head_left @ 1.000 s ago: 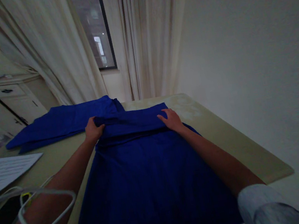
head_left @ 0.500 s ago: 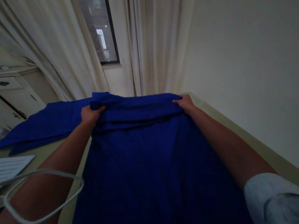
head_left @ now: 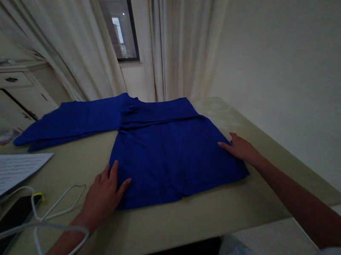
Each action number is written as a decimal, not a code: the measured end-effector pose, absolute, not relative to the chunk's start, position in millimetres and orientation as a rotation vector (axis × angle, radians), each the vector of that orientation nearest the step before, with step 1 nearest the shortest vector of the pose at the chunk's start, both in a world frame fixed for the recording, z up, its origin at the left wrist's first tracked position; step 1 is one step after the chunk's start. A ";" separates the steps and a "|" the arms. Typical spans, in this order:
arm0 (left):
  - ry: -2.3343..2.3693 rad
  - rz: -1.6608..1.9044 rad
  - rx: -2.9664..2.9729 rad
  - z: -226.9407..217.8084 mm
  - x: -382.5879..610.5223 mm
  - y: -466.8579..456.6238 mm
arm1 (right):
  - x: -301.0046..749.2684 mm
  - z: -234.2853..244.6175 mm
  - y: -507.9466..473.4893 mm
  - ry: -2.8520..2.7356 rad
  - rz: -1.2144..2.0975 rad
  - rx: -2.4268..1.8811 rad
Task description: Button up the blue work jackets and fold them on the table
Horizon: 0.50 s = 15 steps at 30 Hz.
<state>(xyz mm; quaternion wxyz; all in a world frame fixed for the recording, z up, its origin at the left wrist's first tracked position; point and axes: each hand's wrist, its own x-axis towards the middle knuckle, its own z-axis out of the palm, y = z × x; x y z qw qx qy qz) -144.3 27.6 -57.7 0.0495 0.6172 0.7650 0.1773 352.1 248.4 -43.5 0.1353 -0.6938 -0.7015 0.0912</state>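
A dark blue garment lies on the table with its wider edge toward me. Its far part is folded over in a band, and a long piece like a sleeve stretches off to the left. At the garment's left edge rests my left hand, fingers spread, thumb and fingertips over the cloth. My right hand is at the right edge, its thumb on the cloth and its fingers apart. Neither hand grips the fabric.
The pale table carries printed paper, a dark phone and a looped white cable on the left. Behind stand a cabinet and curtains. A wall runs along the right.
Both hands have let go of the garment's far folded edge and come back toward me, to its sides. The garment now lies lower and flat on the table, its near edge in view.
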 end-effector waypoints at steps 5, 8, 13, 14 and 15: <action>2.280 0.851 1.525 -57.4 -144.8 -25.3 | 381.3 -51.3 190.9 -1.838 0.628 -1.939; 2.016 1.167 1.331 -43.6 -121.3 -29.8 | 373.0 -44.4 172.1 -1.654 0.860 -1.796; 1.768 1.379 0.977 -22.3 -101.3 -83.0 | 392.3 -2.3 113.2 -1.470 1.277 -1.635; 1.746 1.361 0.900 -22.3 -103.2 -100.7 | 401.9 8.3 96.2 -1.472 1.369 -1.610; 1.735 1.339 0.828 -23.2 -106.3 -117.9 | 411.6 18.9 79.4 -1.474 1.443 -1.594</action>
